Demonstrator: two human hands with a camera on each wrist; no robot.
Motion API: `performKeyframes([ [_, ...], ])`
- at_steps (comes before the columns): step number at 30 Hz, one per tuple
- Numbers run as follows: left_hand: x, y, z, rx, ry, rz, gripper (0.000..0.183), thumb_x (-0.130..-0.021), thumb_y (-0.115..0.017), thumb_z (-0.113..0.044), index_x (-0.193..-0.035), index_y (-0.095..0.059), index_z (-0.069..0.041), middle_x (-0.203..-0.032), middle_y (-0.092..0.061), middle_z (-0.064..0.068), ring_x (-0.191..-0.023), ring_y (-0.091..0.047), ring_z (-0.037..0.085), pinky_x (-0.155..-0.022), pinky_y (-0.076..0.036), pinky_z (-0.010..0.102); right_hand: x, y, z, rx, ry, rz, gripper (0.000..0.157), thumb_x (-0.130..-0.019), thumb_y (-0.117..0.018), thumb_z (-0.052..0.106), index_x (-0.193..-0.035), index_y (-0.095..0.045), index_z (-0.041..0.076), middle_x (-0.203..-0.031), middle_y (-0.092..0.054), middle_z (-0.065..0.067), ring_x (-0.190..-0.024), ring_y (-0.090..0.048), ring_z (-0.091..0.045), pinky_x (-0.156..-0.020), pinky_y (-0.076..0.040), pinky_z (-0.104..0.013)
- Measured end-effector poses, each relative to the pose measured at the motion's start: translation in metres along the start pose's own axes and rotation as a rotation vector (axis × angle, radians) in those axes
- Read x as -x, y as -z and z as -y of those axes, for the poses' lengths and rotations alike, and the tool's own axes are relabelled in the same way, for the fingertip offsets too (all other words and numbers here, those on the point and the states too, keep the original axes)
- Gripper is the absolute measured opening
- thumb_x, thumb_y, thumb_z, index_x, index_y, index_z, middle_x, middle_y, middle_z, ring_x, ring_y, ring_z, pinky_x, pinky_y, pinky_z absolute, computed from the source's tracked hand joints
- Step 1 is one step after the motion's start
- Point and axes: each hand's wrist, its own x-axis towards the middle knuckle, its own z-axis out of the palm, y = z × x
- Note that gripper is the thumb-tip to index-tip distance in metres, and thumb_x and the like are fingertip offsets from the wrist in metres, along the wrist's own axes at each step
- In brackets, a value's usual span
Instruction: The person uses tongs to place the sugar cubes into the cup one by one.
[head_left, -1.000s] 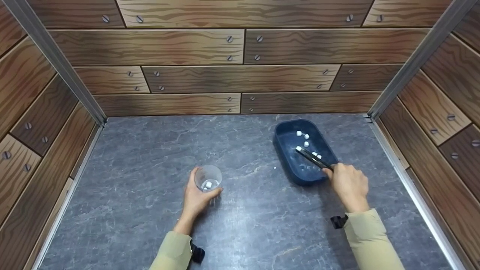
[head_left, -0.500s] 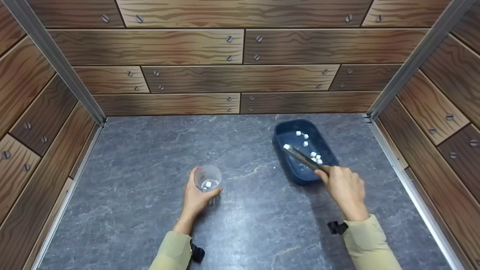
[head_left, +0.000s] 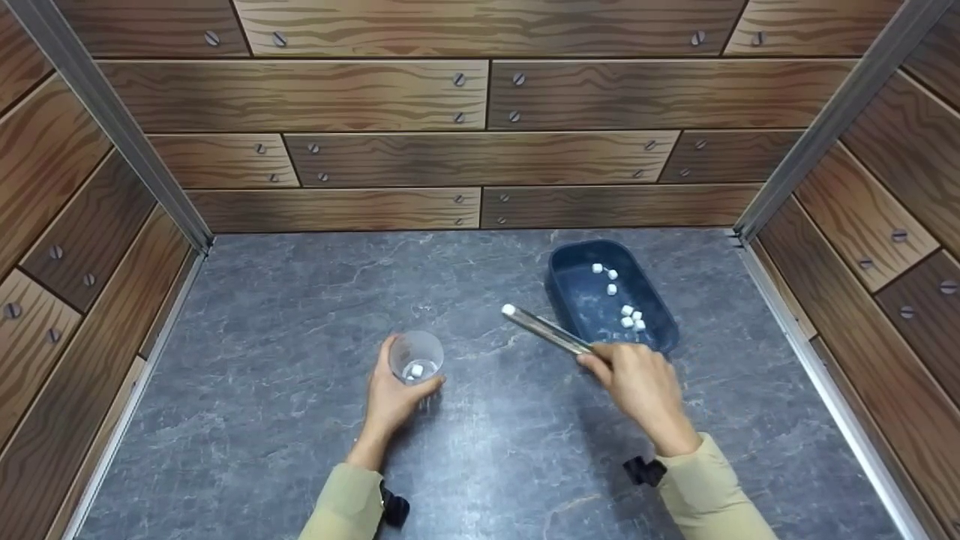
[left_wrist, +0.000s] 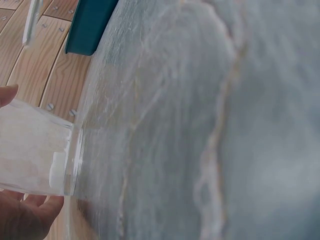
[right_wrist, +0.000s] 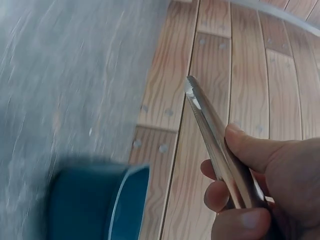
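Observation:
My left hand (head_left: 395, 401) grips a clear plastic cup (head_left: 417, 351) standing upright on the table, thumb and fingers around its sides. A white cube (head_left: 417, 370) lies at the cup's bottom. My right hand (head_left: 645, 386) holds metal tongs (head_left: 551, 332), squeezed together, with one white cube (head_left: 508, 309) pinched at the tips. The tongs point left, between the blue tray and the cup. In the right wrist view the thumb and fingers wrap the tongs (right_wrist: 220, 145). The left wrist view shows the cup (left_wrist: 35, 150) from the side with a white piece (left_wrist: 57, 170) near its base.
A dark blue tray (head_left: 559, 300) stands at the back right with several white cubes (head_left: 632, 318) in it. Grey marbled tabletop (head_left: 300, 322) spreads around the cup. Wood-patterned walls (head_left: 337, 157) enclose the back and both sides.
My right hand has moved left, carrying the tongs and the cube from above the tray to beyond its left rim. The left hand and the cup have stayed in place.

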Motion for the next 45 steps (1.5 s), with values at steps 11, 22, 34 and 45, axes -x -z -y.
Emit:
performKeyframes([
  [11,0.000,-0.002,0.000,-0.003,-0.018,-0.022,0.099,-0.050,-0.088,-0.036,-0.134,-0.038,-0.014,-0.123,-0.052,0.010,-0.109,-0.050,0.024,-0.091,-0.040,0.039,0.003,-0.007,0.046,-0.034,0.160,-0.036,0.021,-0.083,-0.060,0.046,-0.073,-0.063,0.027,-0.056,-0.040,0.012,-0.043,-0.038,-0.011,-0.036,-0.030,-0.028],
  [22,0.000,-0.001,0.000,0.010,-0.025,-0.019,0.099,-0.050,-0.088,-0.035,-0.133,-0.039,-0.011,-0.119,-0.055,0.010,-0.105,-0.052,0.024,-0.089,-0.041,0.037,0.005,-0.021,0.067,-0.061,0.255,-0.032,0.023,-0.084,-0.058,0.047,-0.076,-0.061,0.026,-0.055,-0.035,0.015,-0.041,-0.033,-0.006,-0.035,-0.026,-0.023],
  [34,-0.001,-0.001,0.001,0.008,-0.028,-0.016,0.100,-0.050,-0.088,-0.034,-0.134,-0.039,-0.011,-0.122,-0.053,0.010,-0.108,-0.051,0.025,-0.090,-0.040,0.038,0.007,-0.025,0.056,-0.060,0.166,-0.026,0.037,-0.082,-0.057,0.054,-0.097,-0.069,0.022,-0.067,-0.055,0.015,-0.048,-0.046,-0.005,-0.038,-0.034,-0.024],
  [45,0.000,0.001,-0.001,-0.016,0.000,0.005,0.101,-0.051,-0.087,-0.041,-0.135,-0.037,-0.014,-0.125,-0.050,0.012,-0.111,-0.049,0.027,-0.090,-0.040,0.042,0.009,-0.017,0.019,-0.025,0.060,-0.108,0.036,-0.081,-0.059,0.051,-0.098,-0.069,0.020,-0.065,-0.054,0.009,-0.045,-0.044,-0.009,-0.036,-0.033,-0.028],
])
